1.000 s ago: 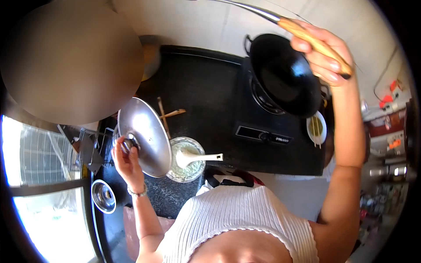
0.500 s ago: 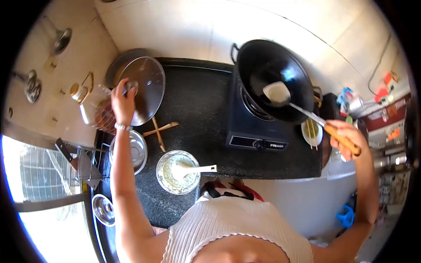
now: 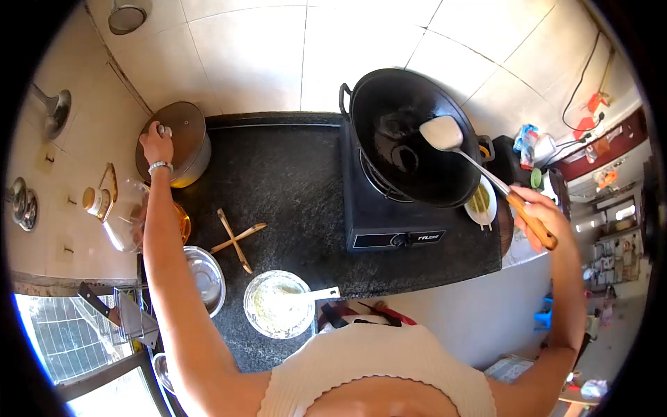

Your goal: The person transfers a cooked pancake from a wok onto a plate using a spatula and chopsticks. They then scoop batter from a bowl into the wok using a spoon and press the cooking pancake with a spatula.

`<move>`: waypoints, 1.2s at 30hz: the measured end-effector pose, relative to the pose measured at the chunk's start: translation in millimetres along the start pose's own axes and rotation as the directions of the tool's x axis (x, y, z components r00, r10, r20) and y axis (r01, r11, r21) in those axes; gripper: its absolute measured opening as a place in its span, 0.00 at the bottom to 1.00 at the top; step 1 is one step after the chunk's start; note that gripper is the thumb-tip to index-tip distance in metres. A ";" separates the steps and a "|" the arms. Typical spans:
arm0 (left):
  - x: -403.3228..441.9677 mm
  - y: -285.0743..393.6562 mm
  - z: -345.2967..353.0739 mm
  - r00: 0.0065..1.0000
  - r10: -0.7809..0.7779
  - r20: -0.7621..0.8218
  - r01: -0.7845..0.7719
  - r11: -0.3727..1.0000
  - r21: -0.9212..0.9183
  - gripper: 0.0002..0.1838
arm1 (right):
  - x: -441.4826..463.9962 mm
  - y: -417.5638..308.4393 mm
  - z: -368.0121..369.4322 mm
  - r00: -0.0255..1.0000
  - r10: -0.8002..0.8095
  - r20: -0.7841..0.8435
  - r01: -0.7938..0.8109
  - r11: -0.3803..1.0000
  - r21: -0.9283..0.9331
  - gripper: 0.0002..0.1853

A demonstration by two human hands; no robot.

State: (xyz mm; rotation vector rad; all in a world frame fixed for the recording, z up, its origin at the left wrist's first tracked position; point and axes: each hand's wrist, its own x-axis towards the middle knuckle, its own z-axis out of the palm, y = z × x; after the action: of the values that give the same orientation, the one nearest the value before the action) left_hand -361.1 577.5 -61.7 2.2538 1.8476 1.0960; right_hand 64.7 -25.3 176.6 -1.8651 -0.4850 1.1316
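Observation:
My left hand (image 3: 158, 144) is closed on the knob of the round lid (image 3: 183, 125), which rests on a pot (image 3: 198, 163) at the back left of the counter. In my right hand (image 3: 540, 217) is the wooden handle of a metal spatula (image 3: 442, 133). The spatula's blade is over the right part of the black wok (image 3: 375, 149), and whether it touches the wok I cannot tell. The wok sits tilted on a dark stove (image 3: 351, 208). Its inside looks wet and shiny.
A bowl of pale mixture (image 3: 278, 316) with a white spoon (image 3: 313, 295) stands near the front edge. Left of it are crossed wooden sticks (image 3: 237, 238), a metal bowl (image 3: 208, 278) and a glass jar (image 3: 125, 226). A small dish with chopsticks (image 3: 481, 203) is right of the wok.
My left hand has carried the lid to the back left, onto the pot. My right hand has lowered the spatula from up in the air to the wok. The view has shifted.

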 end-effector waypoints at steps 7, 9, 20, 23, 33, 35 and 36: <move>11.7 -23.6 21.7 1.000 -0.001 0.011 0.000 0.995 0.103 0.21 | -39.4 -6.6 21.1 0.984 0.023 -0.179 -0.092 0.917 -0.388 0.32; 18.8 -38.6 40.4 1.000 0.007 0.010 -0.008 0.994 0.113 0.22 | -44.5 3.5 33.0 0.972 -0.048 -0.230 -0.070 0.875 -0.480 0.32; 35.0 -55.3 72.2 0.992 0.066 0.108 -0.096 0.950 0.299 0.17 | -56.9 39.6 69.8 0.913 -0.242 -0.328 0.076 0.892 -0.446 0.33; 35.3 -33.4 56.5 0.922 0.140 0.362 -0.365 0.628 0.687 0.17 | -56.9 44.5 70.9 0.904 -0.267 -0.334 0.091 0.883 -0.460 0.33; 80.1 -120.6 137.9 0.978 0.066 0.198 -0.162 0.838 0.521 0.20 | -57.2 36.0 52.8 0.963 -0.111 -0.246 0.032 0.952 -0.305 0.31; 86.9 -119.0 149.9 0.986 -0.023 0.163 -0.028 0.954 0.299 0.23 | -50.5 34.1 45.3 0.977 -0.064 -0.205 0.010 0.967 -0.255 0.30; 86.2 -111.3 144.1 0.981 -0.027 0.191 -0.017 0.974 0.224 0.24 | -47.0 33.4 41.7 0.982 -0.047 -0.183 0.006 0.976 -0.220 0.30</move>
State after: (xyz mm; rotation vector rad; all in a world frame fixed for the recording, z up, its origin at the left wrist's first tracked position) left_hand -375.6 742.5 -176.3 2.3701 1.9826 0.6661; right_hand 1.6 -55.8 164.4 -2.1254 -0.5426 0.9024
